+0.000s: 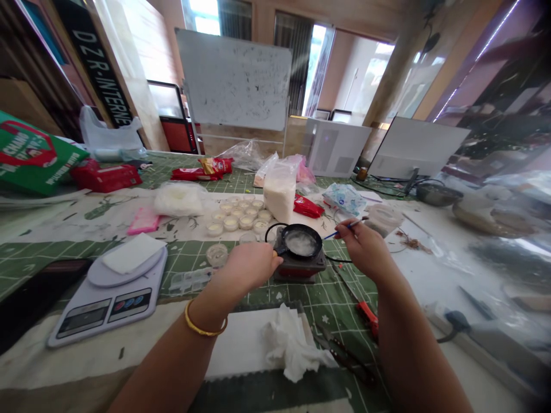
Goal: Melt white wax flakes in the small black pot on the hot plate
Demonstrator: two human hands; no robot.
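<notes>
A small black pan (302, 242) with cloudy, whitish contents sits on a small hot plate (297, 271) at the centre of the table. My left hand (253, 265) is closed around the pan's handle, on the pan's left side. To the right of the pan, my right hand (362, 244) pinches a thin blue stick (343, 229), its lower end near the pan's right rim. Several small round cups (232, 222) with pale contents stand together behind and left of the pan. A clear bag of white material (279, 192) stands behind it.
A white scale (107, 292) and a dark phone (38, 287) lie at the left. Crumpled tissue (290, 344), scissors (344, 353) and a red-handled tool (368, 318) lie nearest me. A power strip (473, 350) with a plug is at the right. A monitor (419, 149) stands behind.
</notes>
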